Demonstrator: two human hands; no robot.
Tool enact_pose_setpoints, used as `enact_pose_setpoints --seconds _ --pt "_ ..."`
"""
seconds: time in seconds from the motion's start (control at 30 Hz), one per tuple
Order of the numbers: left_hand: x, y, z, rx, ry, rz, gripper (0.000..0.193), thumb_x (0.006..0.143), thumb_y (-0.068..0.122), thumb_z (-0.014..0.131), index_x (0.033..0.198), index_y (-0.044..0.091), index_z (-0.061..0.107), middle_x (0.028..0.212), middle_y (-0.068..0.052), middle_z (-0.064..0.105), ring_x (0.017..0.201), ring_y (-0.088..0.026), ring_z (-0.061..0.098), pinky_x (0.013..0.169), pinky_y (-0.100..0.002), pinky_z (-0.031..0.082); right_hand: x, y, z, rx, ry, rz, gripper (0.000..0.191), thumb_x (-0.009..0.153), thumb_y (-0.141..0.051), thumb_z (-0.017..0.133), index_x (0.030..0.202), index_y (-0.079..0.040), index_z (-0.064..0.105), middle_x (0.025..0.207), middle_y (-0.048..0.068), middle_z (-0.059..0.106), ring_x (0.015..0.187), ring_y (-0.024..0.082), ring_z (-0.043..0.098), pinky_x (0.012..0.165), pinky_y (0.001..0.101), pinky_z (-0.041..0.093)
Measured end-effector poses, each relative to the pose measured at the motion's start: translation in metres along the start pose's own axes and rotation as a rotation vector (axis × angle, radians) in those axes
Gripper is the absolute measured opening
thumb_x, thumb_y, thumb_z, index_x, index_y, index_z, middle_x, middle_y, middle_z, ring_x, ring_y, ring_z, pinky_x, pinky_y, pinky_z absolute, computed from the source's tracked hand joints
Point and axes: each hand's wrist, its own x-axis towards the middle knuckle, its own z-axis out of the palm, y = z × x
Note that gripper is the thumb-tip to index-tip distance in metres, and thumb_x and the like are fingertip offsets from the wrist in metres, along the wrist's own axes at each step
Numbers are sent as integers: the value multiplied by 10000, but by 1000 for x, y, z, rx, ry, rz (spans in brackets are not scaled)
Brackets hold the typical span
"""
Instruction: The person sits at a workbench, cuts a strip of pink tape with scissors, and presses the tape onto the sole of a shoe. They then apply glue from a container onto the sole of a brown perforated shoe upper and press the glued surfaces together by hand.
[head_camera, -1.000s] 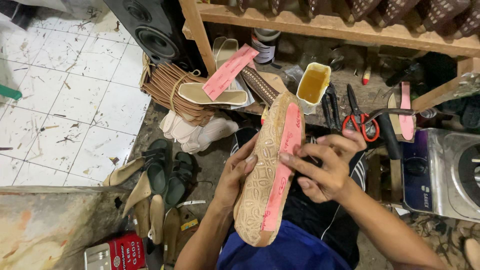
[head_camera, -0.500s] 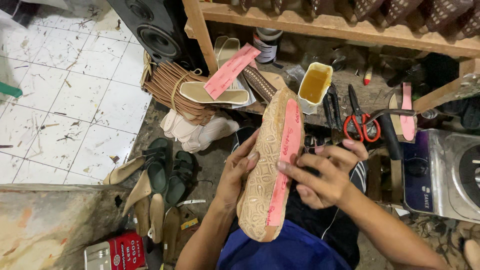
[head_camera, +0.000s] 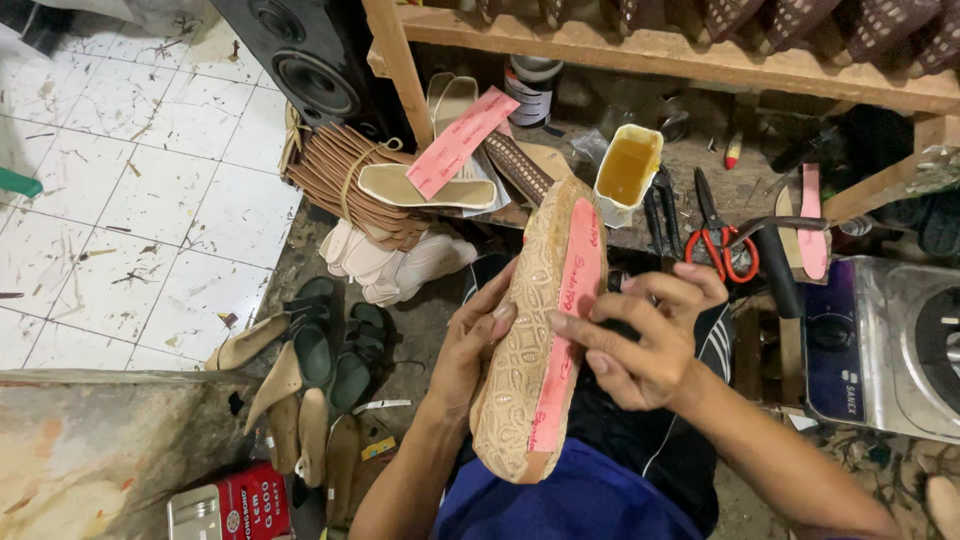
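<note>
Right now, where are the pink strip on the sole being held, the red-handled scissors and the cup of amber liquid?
pink strip (head_camera: 570, 330): head view, middle of its length, on the tan sole.
red-handled scissors (head_camera: 722, 248): head view, on the red handle loops.
cup of amber liquid (head_camera: 628, 168): head view, on the liquid's surface.

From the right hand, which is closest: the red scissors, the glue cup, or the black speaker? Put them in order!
Going out from the right hand:
1. Red scissors, just above it on the bench.
2. Glue cup, higher up, slightly to the left.
3. Black speaker, far off at the upper left.
</note>
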Motion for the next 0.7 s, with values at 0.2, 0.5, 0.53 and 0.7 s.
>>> enact_pose_setpoints --seconds 0.2,0.5,0.53,0.7 --pt "-2 0 -1 -46 -39 -44 820 900 206 703 1587 -58 342 1509 -191 533 1338 -235 574 1142 -353 450 3 11 -5 2 25 -107 326 928 -366 596 1114 -224 823 987 -18 683 995 219 510 1042 502 223" --pt "-4 -1 -4 -53 -88 -93 860 887 237 726 1592 -72 342 1521 -200 524 1343 -243 568 1148 -353 443 8 22 -10 14 8 -98 327 939 -375 588 1127 -235 816 1005 10 681 1008 262 500 1043 518 221" --pt "-4 -1 -3 -61 -100 -97 863 891 241 728 1595 -73 340 1521 -202 521 1341 -244 564 1148 -357 440 9 22 -10 11 -8 -78 335 935 -366 580 1127 -226 817 1020 27 689 1006 276 494 1040 524 218" --pt "-7 3 -1 3 -92 -124 864 880 253 730 1580 -79 349 1537 -196 514 1371 -232 545 1169 -344 413 10 22 -13 -5 -15 -60 325 940 -346 589 1122 -222 827 1001 5 682 1009 250 501 1043 516 226"
